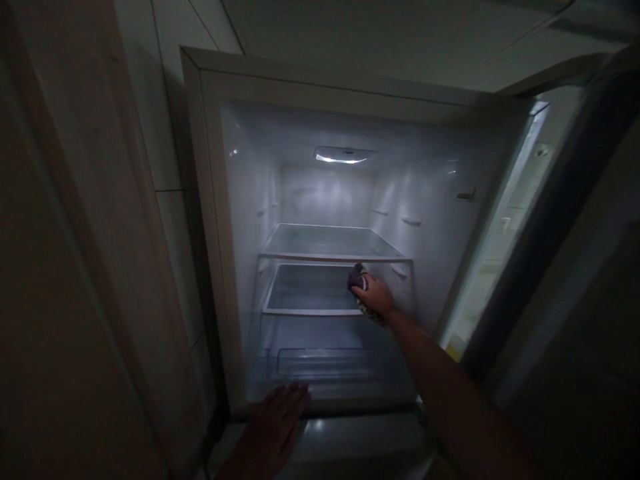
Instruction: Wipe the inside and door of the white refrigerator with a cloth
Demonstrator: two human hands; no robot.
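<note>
The cloth (357,277) sits inside the open fridge (210,200), at the right end of the lower shelf (305,288), just under the front rail of the upper shelf (330,241). Its dark bunched part shows at 11 o'clock from the knuckles, and a paler patterned bit hangs out at 6 o'clock below the palm. The right hand (375,295) is closed around the cloth, fingers curled over it, and presses it against the shelf's right front corner. The bare forearm runs away from it toward 4 o'clock, out of the bottom edge of the view.

The left hand (275,420) lies at 7 o'clock from the cloth, well apart from it. It is open and flat, fingers together and pointing to 1 o'clock, resting on the front ledge at the bottom of the fridge compartment.

Both shelves are clear panes with pale rims. Below them, at 6 o'clock, stands a see-through drawer (325,363). The lamp (344,155) glows in the ceiling of the compartment at 12 o'clock. The door (505,227) stands swung out at 3 o'clock. At 9 o'clock a tiled wall (170,133) meets the fridge's side, and a wooden panel (75,267) fills the far left. The room is dim.
</note>
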